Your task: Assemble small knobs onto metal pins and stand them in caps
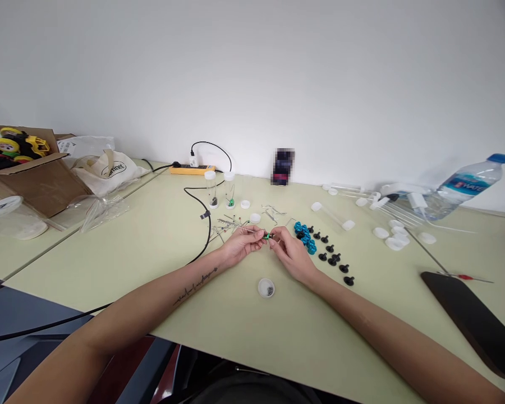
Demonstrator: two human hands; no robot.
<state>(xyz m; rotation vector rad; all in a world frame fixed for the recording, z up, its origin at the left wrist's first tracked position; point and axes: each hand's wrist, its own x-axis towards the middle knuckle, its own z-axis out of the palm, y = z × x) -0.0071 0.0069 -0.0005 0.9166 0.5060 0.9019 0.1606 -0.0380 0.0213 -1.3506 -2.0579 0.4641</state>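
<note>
My left hand [243,244] and my right hand [289,251] meet over the pale green table [160,247], fingers pinched together on a small green knob [268,237] that sits on a thin metal pin. The pin runs left across my left fingers. A pile of loose metal pins [231,223] lies just behind my left hand. Blue knobs [305,234] cluster right behind my right hand, and a row of black knobs [331,257] trails off to its right. A small white cap [266,288] holding tiny dark parts sits in front of both hands.
Two clear vials [220,191] with white caps stand behind the pins, near a yellow power strip [192,168] and a black cable [202,224]. Empty tubes and white caps [387,224], a water bottle [467,185], a dark flat object [475,325] lie right; a cardboard box [33,174] left.
</note>
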